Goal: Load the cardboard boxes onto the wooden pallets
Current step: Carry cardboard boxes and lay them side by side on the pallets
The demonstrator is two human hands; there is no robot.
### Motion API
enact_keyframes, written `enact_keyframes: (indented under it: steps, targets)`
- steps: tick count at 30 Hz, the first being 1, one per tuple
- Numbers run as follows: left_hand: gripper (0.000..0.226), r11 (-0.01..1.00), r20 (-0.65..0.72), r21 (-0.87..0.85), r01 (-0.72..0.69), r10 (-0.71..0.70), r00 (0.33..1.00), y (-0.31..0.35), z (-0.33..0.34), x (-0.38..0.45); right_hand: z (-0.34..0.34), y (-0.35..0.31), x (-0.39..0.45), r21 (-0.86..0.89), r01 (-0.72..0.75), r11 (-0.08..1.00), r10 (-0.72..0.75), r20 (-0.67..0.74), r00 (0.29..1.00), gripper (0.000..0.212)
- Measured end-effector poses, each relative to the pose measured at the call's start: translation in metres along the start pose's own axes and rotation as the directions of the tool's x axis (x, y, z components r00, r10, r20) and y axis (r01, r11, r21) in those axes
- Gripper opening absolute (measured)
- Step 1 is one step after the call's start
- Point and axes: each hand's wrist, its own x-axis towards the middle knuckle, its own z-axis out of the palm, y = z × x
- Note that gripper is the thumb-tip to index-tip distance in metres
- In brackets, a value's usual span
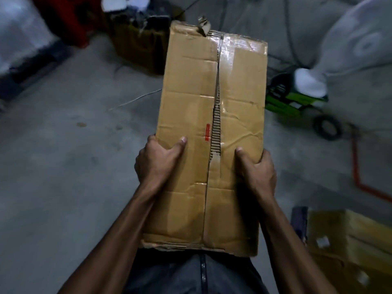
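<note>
A long, worn cardboard box (212,92) fills the middle of the view, carried above the concrete floor with its near end against my body. Its taped top seam is torn open along the centre and one far corner is ripped. My left hand (158,161) grips the box's left edge, thumb on top and fingers wrapped under. On the right edge my right hand (257,168) grips the same way. No wooden pallet is plainly in view.
Another cardboard box (352,240) sits on the floor at lower right. A green wheeled cart (290,100) stands to the right beside large white wrapped bundles (360,45). A dark open carton (140,45) and red item (72,20) lie at the back. White wrapped goods (19,32) are far left.
</note>
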Motion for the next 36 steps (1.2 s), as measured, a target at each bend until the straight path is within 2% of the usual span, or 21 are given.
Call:
enact_keyframes:
  steps: [5,10,12,15,18,19,22,24,31,33,36]
  targets:
    - [0.080,0.992,0.151,0.022,-0.121,0.116,0.982,0.078,0.058,-0.010,-0.076,0.027,0.026,0.074,-0.088,0.993,0.100,-0.173,0.980,0.086]
    - [0.067,0.967,0.279,0.037,-0.253,0.233,0.931,0.157,0.132,-0.014,-0.138,0.057,0.065,0.201,-0.144,0.969,0.202,-0.310,0.929,0.087]
    - [0.064,0.949,0.329,0.044,-0.313,0.281,0.901,0.184,0.160,-0.016,-0.158,0.068,0.078,0.235,-0.172,0.957,0.250,-0.358,0.900,0.086]
    - [0.065,0.915,0.431,0.036,-0.402,0.348,0.833,0.221,0.198,-0.021,-0.189,0.083,0.093,0.326,-0.219,0.920,0.348,-0.420,0.838,0.095]
    - [0.068,0.872,0.505,0.024,-0.489,0.411,0.759,0.260,0.238,-0.024,-0.218,0.095,0.109,0.375,-0.262,0.889,0.425,-0.467,0.775,0.081]
    - [0.069,0.854,0.526,0.024,-0.519,0.431,0.733,0.273,0.252,-0.024,-0.225,0.101,0.116,0.395,-0.271,0.878,0.450,-0.487,0.748,0.077]
    - [0.074,0.799,0.582,0.013,-0.602,0.484,0.654,0.310,0.296,-0.022,-0.240,0.111,0.140,0.463,-0.299,0.834,0.532,-0.533,0.657,0.093]
    - [0.072,0.771,0.627,-0.020,-0.636,0.506,0.593,0.333,0.329,-0.018,-0.248,0.119,0.160,0.486,-0.335,0.807,0.582,-0.559,0.591,0.095]
    - [0.067,0.655,0.793,-0.100,-0.749,0.508,0.338,0.417,0.440,0.000,-0.267,0.136,0.229,0.594,-0.457,0.662,0.745,-0.585,0.319,0.071]
    - [0.059,0.621,0.824,-0.131,-0.773,0.502,0.264,0.439,0.463,-0.001,-0.273,0.136,0.242,0.637,-0.457,0.620,0.777,-0.579,0.247,0.072]
    - [0.059,0.572,0.856,-0.181,-0.800,0.492,0.158,0.464,0.495,-0.008,-0.284,0.140,0.255,0.691,-0.447,0.567,0.810,-0.566,0.154,0.063]
